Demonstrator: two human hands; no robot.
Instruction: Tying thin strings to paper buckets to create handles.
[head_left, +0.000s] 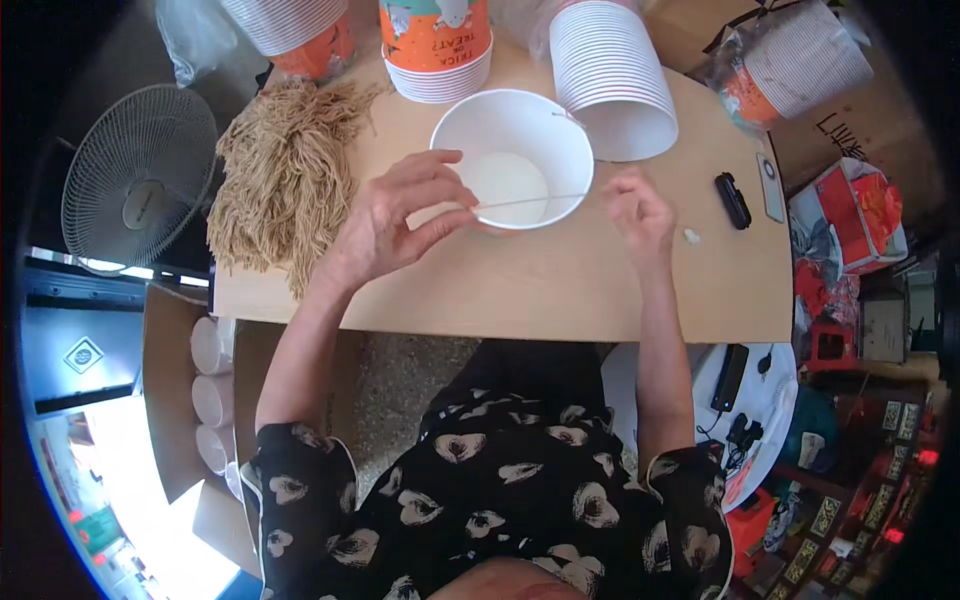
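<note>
A thin pale string (540, 199) runs taut between my two hands, over the near rim of a white paper bucket (462, 140). The bucket stands on the table with its mouth tilted toward me. My left hand (400, 208) pinches one end of the string between thumb and forefinger, the other fingers loosely curled above the bucket's left side. To the right of the bucket, my right hand (642, 208) is closed around the string's other end. A short bit of string (570, 119) shows at the bucket's far right rim. A bundle of tan strings (285, 180) lies left of my left hand.
Behind the bucket are an orange patterned bucket stack (437, 50) and a white bucket stack (612, 75) lying on its side. A black cutter-like tool (733, 201) and a small white scrap (691, 236) lie right. A fan (140, 180) stands left; an open carton (180, 400) sits below.
</note>
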